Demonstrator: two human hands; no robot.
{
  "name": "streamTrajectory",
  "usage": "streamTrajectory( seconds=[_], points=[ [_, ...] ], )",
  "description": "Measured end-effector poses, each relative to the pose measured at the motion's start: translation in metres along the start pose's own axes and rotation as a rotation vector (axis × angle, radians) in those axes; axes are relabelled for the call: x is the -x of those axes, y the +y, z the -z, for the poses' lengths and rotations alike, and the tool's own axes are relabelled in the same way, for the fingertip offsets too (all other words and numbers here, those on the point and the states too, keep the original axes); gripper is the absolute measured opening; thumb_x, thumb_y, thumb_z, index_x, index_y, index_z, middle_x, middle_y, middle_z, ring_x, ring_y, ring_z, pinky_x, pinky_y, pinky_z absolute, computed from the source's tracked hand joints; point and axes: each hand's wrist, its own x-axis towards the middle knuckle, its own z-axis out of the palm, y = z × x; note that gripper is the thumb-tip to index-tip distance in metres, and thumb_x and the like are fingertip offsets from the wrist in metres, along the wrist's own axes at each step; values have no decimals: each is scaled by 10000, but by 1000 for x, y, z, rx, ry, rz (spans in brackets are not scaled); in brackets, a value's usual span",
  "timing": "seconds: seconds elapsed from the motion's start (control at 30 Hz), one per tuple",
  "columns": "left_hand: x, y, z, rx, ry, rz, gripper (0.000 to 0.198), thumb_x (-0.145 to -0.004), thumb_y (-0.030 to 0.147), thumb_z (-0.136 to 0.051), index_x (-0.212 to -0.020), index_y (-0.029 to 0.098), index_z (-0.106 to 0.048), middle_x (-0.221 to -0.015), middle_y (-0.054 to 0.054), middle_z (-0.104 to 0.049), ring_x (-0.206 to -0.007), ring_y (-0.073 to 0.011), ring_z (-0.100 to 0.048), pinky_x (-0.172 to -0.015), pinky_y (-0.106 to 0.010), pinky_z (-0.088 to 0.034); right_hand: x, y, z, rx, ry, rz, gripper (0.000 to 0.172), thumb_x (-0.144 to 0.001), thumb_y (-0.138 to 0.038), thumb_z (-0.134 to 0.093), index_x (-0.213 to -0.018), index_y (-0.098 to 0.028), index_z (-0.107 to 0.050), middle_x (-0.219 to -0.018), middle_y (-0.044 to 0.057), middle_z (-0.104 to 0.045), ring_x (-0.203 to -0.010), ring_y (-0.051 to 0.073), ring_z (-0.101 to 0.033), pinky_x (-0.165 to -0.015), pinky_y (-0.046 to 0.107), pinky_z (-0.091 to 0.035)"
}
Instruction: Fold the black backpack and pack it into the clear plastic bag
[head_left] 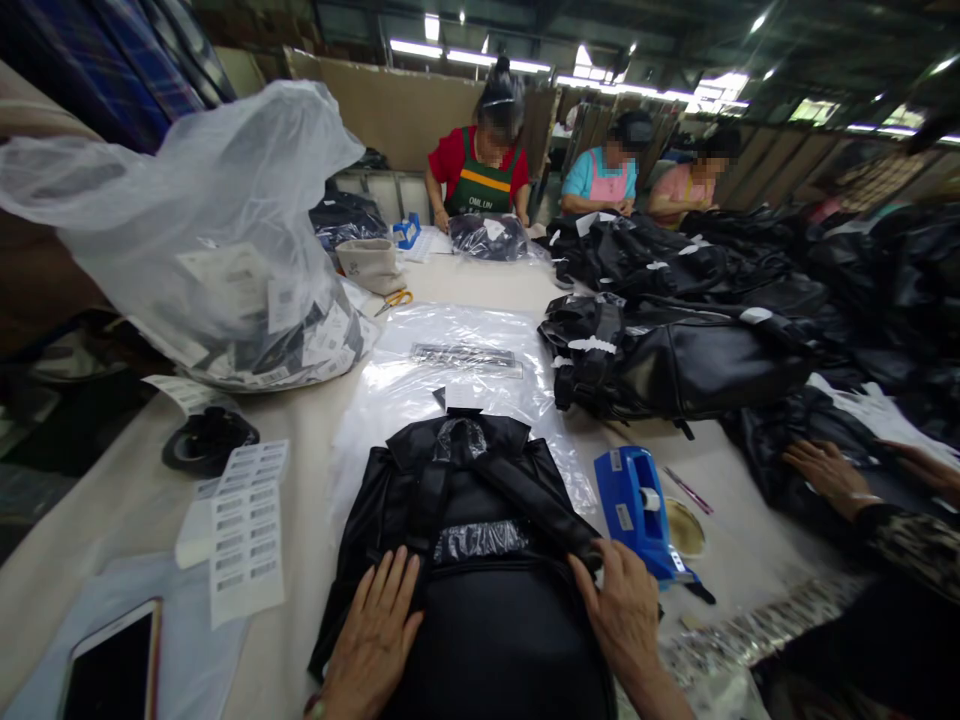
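A black backpack (510, 625) lies in front of me, its top end pointing away and a white tag (463, 399) near its top. My left hand (375, 625) rests flat on the bag's left side, fingers stretched out. On the right side, my right hand (624, 605) is closed around the lower end of a black shoulder strap (532, 497); a small pale bit shows by its fingertips. Clear plastic wrap (481, 541) covers part of the bag's upper panel. Beneath the bag's top lies a stack of clear plastic bags (450, 325).
Right of my bag stand a blue tape dispenser (630, 500) and more black backpacks (697, 370). A co-worker's hand (829, 475) works at far right. Label sheets (247, 530), a phone (112, 665) and a plastic sack (247, 250) are left. Several people work across the table.
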Motion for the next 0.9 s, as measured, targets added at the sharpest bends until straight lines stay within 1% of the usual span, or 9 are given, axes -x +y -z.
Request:
streamTrajectory(
  seconds=[0.1, 0.2, 0.27, 0.37, 0.5, 0.6, 0.7, 0.8, 0.9],
  points=[
    [1, 0, -3, 15, -3, 7, 590, -896, 269, -351, -1443, 169, -151, -1369, -93, -453, -1239, -250, -426, -1015, -386, -322, -22, 14, -3, -164, -283, -147, 545, -805, -619, -425, -1108, -184, -552, -1119, 122, -616, -1044, 274, -561, -876, 394, -395],
    [3, -1, -5, 17, 12, 0, 587, -896, 272, -352, -1441, 164, -161, -1358, -104, -464, -1233, -255, -433, -1013, -394, -320, -47, 27, 2, -275, -572, -263, 392, -743, -553, -523, -914, -207, -598, -832, 56, -671, -826, 250, -630, -729, 338, -436],
    [3, -1, -6, 14, 16, -9, 585, -898, 267, -351, -1441, 163, -158, -1357, -110, -463, -1234, -259, -432, -1011, -399, -321, -66, 29, 14, -299, -614, -283, 324, -709, -520, -563, -795, -210, -598, -702, 22, -646, -731, 228, -625, -663, 306, -429],
    [3, -1, -7, 15, 20, -9, 587, -902, 262, -344, -1443, 157, -142, -1362, -120, -454, -1229, -262, -438, -1007, -402, -328, -85, 18, 40, -399, -697, -295, 329, -736, -524, -519, -716, -201, -579, -680, 5, -639, -686, 181, -610, -599, 256, -429],
    [3, -1, -7, 38, 20, 6, 596, -900, 267, -355, -1444, 170, -133, -1381, -119, -430, -1228, -265, -441, -1007, -406, -336, -61, -12, 48, -492, -818, -269, 348, -813, -502, -434, -749, -190, -573, -653, 7, -645, -602, 152, -603, -492, 219, -412],
    [5, 0, -7, 59, 2, 13, 595, -897, 266, -368, -1443, 186, -145, -1394, -106, -416, -1242, -261, -427, -1018, -409, -333, -13, -25, 29, -253, -764, -70, 234, -858, -352, -428, -871, -184, -591, -711, 37, -677, -648, 168, -644, -526, 221, -425],
    [5, 1, -7, 53, -9, 25, 592, -892, 254, -374, -1440, 195, -159, -1404, -93, -405, -1255, -250, -412, -1020, -403, -338, 23, -27, 13, 49, -643, 88, 300, -904, -337, -362, -984, -181, -605, -665, 73, -672, -592, 213, -649, -506, 266, -417],
    [4, 1, -6, 22, 9, 26, 596, -884, 247, -374, -1438, 178, -166, -1398, -98, -412, -1257, -246, -408, -1006, -403, -350, 29, -25, 15, 251, -427, 300, 346, -899, -421, -376, -989, -207, -632, -681, 87, -665, -596, 235, -638, -540, 320, -445],
    [4, 1, -6, -3, 17, 16, 607, -870, 244, -380, -1435, 161, -176, -1386, -101, -429, -1251, -239, -415, -1000, -398, -351, 11, -27, 23, 319, -235, 499, 316, -865, -428, -450, -980, -207, -643, -831, 109, -678, -713, 250, -640, -634, 374, -474]
  ],
)
